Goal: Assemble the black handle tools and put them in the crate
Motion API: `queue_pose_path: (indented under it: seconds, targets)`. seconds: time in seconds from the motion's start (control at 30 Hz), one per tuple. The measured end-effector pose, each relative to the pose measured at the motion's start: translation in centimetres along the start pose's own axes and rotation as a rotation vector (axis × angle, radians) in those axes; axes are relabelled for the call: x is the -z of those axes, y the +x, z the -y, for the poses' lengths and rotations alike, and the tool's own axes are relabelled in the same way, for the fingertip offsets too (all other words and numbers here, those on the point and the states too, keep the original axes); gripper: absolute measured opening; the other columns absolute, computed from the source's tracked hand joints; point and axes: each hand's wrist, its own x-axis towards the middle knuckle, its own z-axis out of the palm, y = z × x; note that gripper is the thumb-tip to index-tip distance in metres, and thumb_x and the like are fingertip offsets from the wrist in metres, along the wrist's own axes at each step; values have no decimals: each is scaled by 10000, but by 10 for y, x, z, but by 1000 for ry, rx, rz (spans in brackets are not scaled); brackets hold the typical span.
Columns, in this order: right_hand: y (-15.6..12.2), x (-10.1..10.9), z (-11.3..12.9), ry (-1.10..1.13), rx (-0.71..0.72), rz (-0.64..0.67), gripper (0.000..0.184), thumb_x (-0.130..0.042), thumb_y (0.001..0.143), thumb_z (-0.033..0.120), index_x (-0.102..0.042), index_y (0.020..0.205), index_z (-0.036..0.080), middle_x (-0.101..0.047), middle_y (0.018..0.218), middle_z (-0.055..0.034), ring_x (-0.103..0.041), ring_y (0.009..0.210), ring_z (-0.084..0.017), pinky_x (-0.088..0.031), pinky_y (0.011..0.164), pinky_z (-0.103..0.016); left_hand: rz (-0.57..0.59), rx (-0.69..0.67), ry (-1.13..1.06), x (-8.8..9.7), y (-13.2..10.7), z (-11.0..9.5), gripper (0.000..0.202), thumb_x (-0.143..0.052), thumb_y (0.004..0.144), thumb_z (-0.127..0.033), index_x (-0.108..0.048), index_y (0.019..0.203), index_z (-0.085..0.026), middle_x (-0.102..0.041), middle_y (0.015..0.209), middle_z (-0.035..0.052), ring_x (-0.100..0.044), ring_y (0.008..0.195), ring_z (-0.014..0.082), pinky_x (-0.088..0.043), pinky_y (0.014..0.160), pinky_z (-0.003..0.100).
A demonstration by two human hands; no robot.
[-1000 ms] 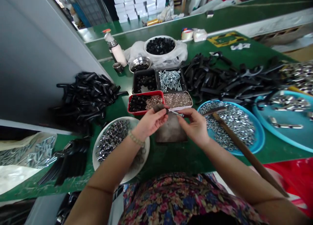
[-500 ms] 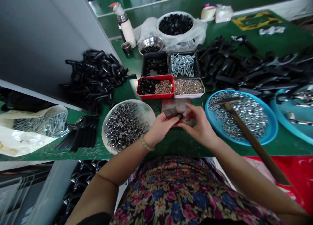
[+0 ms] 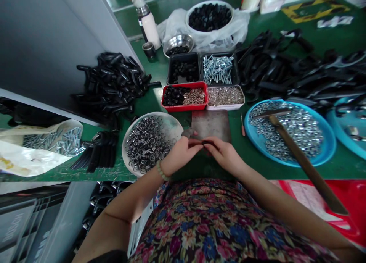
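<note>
My left hand [image 3: 183, 153] and my right hand [image 3: 223, 154] meet low over the green bench, pinching a small dark part [image 3: 197, 142] between their fingers. Its exact shape is mostly hidden by my fingers. A small grey piece [image 3: 188, 133] pokes out above my left fingers. Just beyond my hands lies a flat steel plate [image 3: 211, 125]. Nearest my left hand is a white plate [image 3: 171, 127] heaped with dark metal rings. Nearest my right hand is a thin small tool [image 3: 243, 125] with a red-orange handle.
A blue tray [image 3: 328, 141] of steel nuts holds a wooden-handled hammer [image 3: 303, 160]. Beyond stand a red tray [image 3: 184, 106], black trays of screws and knobs, and piles of black plastic handles [image 3: 111, 87] on both sides. A grey wall panel [image 3: 42, 45] closes the left.
My hands have drawn slightly closer and lower, now nearer my body than the steel plate. The view has shifted, so the bench items sit higher in the picture.
</note>
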Motion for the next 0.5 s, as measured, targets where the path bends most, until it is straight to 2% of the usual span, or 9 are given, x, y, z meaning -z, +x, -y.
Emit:
queue_pose_path:
  seconds: [0.07, 0.13, 0.2, 0.23, 0.27, 0.33, 0.43, 0.5]
  targets:
    - [1, 0, -1, 161, -35, -18, 201, -481, 931, 345, -580, 1047, 215, -688, 822, -29, -684, 677, -153, -559, 648, -296, -139, -12, 429, 36, 5, 8, 242, -529, 878, -296, -624, 1056, -162, -667, 1066, 121, -605, 1041, 266, -466, 956, 429]
    - [3, 2, -4, 271, -28, -79, 181, -509, 916, 319, -554, 1059, 216, -682, 841, -20, -695, 701, -149, -571, 679, -302, -311, 27, 845, 71, 13, 16, 240, -506, 874, -275, -668, 967, -123, -596, 1212, 175, -507, 1182, 335, -381, 1042, 492]
    - [4, 5, -5, 255, 28, -94, 153, -539, 894, 269, -552, 1042, 230, -672, 871, -14, -698, 747, -147, -571, 713, -300, -346, 65, 1070, 94, 21, 23, 245, -508, 857, -255, -684, 910, -93, -551, 1269, 206, -437, 1245, 380, -337, 1068, 518]
    - [3, 8, -4, 208, 69, -83, 146, -536, 891, 241, -557, 1035, 236, -671, 888, -15, -697, 771, -146, -569, 732, -300, -331, 67, 1096, 99, 24, 24, 241, -509, 850, -251, -686, 884, -90, -559, 1254, 211, -437, 1243, 382, -339, 1068, 511]
    - [2, 10, -2, 142, 116, -53, 156, -524, 892, 214, -563, 1040, 240, -675, 913, -20, -695, 806, -148, -565, 756, -302, -307, 58, 1063, 99, 27, 23, 236, -510, 847, -256, -683, 861, -97, -585, 1212, 205, -463, 1221, 368, -355, 1059, 491]
    - [-2, 14, 6, -5, 241, 48, 205, -495, 895, 169, -572, 1071, 239, -685, 970, -40, -682, 884, -155, -554, 806, -307, -240, 39, 831, 88, 28, 15, 225, -522, 847, -301, -668, 847, -131, -650, 1078, 157, -555, 1114, 314, -419, 1006, 440]
    - [-7, 20, 17, -181, 434, 197, 257, -451, 906, 138, -578, 1115, 218, -678, 1024, -68, -656, 942, -158, -544, 828, -293, -70, 55, 212, 50, 25, -6, 233, -604, 801, -386, -607, 890, -171, -682, 892, 55, -649, 878, 215, -517, 845, 360]
    - [-10, 26, 17, -244, 490, 187, 291, -413, 922, 132, -565, 1160, 199, -667, 1058, -90, -648, 964, -164, -548, 820, -294, 40, 80, -132, 21, 24, -20, 307, -679, 747, -364, -546, 959, -186, -677, 833, 10, -661, 781, 170, -537, 773, 321]
